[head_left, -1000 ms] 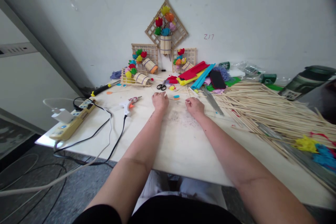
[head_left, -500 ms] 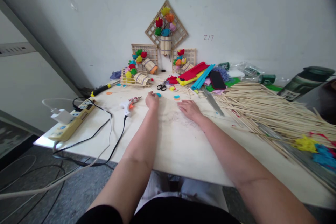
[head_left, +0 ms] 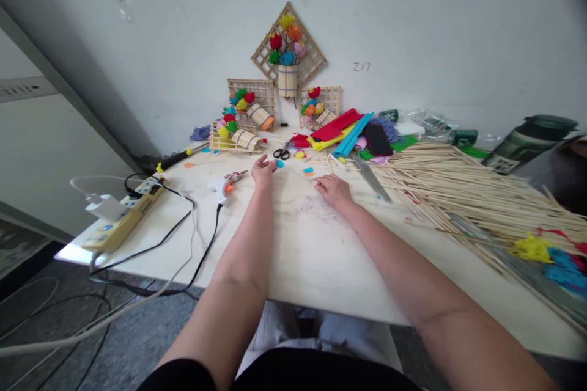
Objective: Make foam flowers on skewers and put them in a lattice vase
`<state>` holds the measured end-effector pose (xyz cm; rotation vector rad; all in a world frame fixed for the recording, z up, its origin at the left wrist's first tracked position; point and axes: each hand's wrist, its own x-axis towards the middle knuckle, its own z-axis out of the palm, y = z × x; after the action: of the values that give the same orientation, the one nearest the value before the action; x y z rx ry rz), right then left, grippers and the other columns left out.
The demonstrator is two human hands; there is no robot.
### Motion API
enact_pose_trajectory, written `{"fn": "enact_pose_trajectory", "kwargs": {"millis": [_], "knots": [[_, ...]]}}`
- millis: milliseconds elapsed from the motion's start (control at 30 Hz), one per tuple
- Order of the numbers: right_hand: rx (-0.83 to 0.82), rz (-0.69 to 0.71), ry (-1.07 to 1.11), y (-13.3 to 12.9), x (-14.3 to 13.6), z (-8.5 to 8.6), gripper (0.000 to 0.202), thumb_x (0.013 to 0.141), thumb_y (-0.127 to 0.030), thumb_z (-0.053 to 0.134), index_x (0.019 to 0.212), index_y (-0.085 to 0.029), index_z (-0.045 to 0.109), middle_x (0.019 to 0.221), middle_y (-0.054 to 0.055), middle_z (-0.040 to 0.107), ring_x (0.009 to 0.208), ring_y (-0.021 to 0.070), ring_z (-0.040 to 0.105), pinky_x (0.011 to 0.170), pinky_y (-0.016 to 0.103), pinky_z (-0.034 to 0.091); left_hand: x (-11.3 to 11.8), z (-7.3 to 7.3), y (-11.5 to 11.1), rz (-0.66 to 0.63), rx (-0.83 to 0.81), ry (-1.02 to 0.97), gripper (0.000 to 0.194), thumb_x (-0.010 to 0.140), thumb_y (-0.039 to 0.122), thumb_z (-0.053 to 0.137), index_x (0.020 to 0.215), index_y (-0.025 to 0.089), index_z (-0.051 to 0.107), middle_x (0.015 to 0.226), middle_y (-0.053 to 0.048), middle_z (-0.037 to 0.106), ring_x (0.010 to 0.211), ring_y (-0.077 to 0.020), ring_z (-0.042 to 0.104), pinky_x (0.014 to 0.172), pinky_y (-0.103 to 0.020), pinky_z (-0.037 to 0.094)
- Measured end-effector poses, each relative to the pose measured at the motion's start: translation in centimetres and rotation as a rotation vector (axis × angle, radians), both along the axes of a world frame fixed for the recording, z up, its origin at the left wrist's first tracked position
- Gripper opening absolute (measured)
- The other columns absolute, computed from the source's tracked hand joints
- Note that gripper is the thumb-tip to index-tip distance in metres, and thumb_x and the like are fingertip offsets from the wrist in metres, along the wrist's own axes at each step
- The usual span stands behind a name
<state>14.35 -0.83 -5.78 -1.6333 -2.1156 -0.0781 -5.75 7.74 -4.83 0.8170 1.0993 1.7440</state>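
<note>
My left hand is above the middle of the table, its fingers bent together at the edge of a small blue paper piece. A faint thin stick runs from near that piece toward my right hand, whose fingers are pinched on its near end. Just beyond the hands lie another blue piece and black scissors. The white glue gun rests left of my left hand.
A power strip and cables occupy the left side. Flower-and-stick crafts stand at the back. To the right are colored paper, a phone, a pile of sticks, a metal blade and a dark bottle.
The fingers of both hands have lifted and bent slightly. The blue piece by my left hand has shifted a little and shows more fully. The whole view has moved slightly.
</note>
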Motion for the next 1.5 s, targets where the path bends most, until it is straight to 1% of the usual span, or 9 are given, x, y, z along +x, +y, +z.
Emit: {"fn": "enact_pose_trajectory", "kwargs": {"millis": [167, 333, 533, 667, 800, 900, 1100, 1367, 1500], "knots": [[-0.050, -0.063, -0.012, -0.4, -0.6, 0.5, 0.024, 0.085, -0.031, 0.047, 0.085, -0.024, 0.070, 0.094, 0.002, 0.069, 0.092, 0.0165, 0.058, 0.072, 0.026, 0.040, 0.6, 0.3, -0.3, -0.020, 0.082, -0.075, 0.046, 0.057, 0.014, 0.067, 0.101, 0.012, 0.055, 0.062, 0.004, 0.056, 0.057, -0.0069, 0.056, 0.067, -0.024, 0.048], [-0.051, -0.102, 0.028, -1.0, -1.1, 0.8, 0.031, 0.082, -0.044, 0.047, 0.093, -0.025, 0.068, 0.083, 0.002, 0.071, 0.081, 0.0169, 0.062, 0.065, 0.025, 0.038, 0.8, 0.3, -0.2, -0.023, 0.126, -0.091, 0.046, 0.056, 0.016, 0.070, 0.098, 0.011, 0.056, 0.061, 0.005, 0.055, 0.055, -0.0064, 0.055, 0.064, -0.023, 0.047], [-0.026, -0.126, -0.090, -1.2, -1.1, 0.7, 0.034, 0.087, -0.038, 0.037, 0.091, -0.024, 0.068, 0.079, 0.005, 0.071, 0.073, 0.0171, 0.063, 0.060, 0.025, 0.032, 0.8, 0.7, -0.5, -0.007, 0.100, -0.105, 0.045, 0.060, 0.018, 0.071, 0.101, 0.013, 0.055, 0.069, 0.002, 0.058, 0.063, -0.0079, 0.059, 0.068, -0.023, 0.048], [0.004, -0.202, -0.072, -1.1, -1.0, 0.6, 0.036, 0.088, -0.038, 0.034, 0.095, -0.024, 0.067, 0.076, 0.006, 0.070, 0.071, 0.0181, 0.062, 0.058, 0.025, 0.031, 2.1, 1.0, -1.4, -0.198, -0.010, -0.232, 0.036, 0.067, 0.028, 0.069, 0.097, 0.015, 0.055, 0.082, -0.003, 0.062, 0.065, -0.0088, 0.062, 0.072, -0.026, 0.050], [0.021, -0.216, -0.044, -1.0, -0.9, 0.6, 0.038, 0.088, -0.039, 0.033, 0.096, -0.024, 0.067, 0.076, 0.007, 0.070, 0.070, 0.0184, 0.062, 0.058, 0.026, 0.031, 4.1, 1.0, -3.0, -0.475, -0.044, -0.065, 0.033, 0.063, 0.037, 0.072, 0.080, 0.011, 0.060, 0.073, -0.006, 0.064, 0.063, -0.0112, 0.062, 0.067, -0.026, 0.049], [0.036, -0.213, -0.034, -0.9, -0.9, 0.6, 0.038, 0.088, -0.039, 0.034, 0.096, -0.025, 0.067, 0.077, 0.006, 0.070, 0.070, 0.0181, 0.062, 0.058, 0.026, 0.031, 5.2, 1.2, -4.1, -0.529, -0.028, 0.035, 0.035, 0.059, 0.040, 0.074, 0.072, 0.011, 0.060, 0.065, -0.005, 0.064, 0.058, -0.0114, 0.061, 0.062, -0.025, 0.048], [0.033, -0.131, -0.004, -0.8, -0.9, 0.3, 0.037, 0.087, -0.042, 0.036, 0.085, -0.025, 0.069, 0.077, 0.003, 0.071, 0.071, 0.0160, 0.063, 0.058, 0.024, 0.032, 5.8, 1.2, -4.8, -0.490, 0.000, 0.050, 0.034, 0.057, 0.037, 0.075, 0.070, 0.011, 0.058, 0.062, -0.004, 0.064, 0.053, -0.0114, 0.060, 0.057, -0.025, 0.048], [0.040, -0.090, 0.035, -0.5, -1.1, 0.2, 0.027, 0.082, -0.038, 0.046, 0.081, -0.024, 0.069, 0.081, 0.001, 0.071, 0.077, 0.0157, 0.063, 0.061, 0.024, 0.035, 5.2, -0.4, -4.2, -0.324, 0.005, 0.068, 0.027, 0.063, 0.036, 0.068, 0.070, 0.012, 0.059, 0.061, -0.002, 0.063, 0.050, -0.0084, 0.055, 0.056, -0.024, 0.046], [0.032, -0.061, 0.005, -0.3, -1.1, 0.0, 0.027, 0.082, -0.038, 0.045, 0.079, -0.024, 0.068, 0.080, 0.002, 0.071, 0.075, 0.0151, 0.062, 0.060, 0.023, 0.035, 5.7, -0.6, -4.2, -0.347, -0.005, 0.103, 0.023, 0.064, 0.032, 0.067, 0.072, 0.012, 0.059, 0.056, -0.001, 0.061, 0.048, -0.0084, 0.054, 0.053, -0.023, 0.046]]}}
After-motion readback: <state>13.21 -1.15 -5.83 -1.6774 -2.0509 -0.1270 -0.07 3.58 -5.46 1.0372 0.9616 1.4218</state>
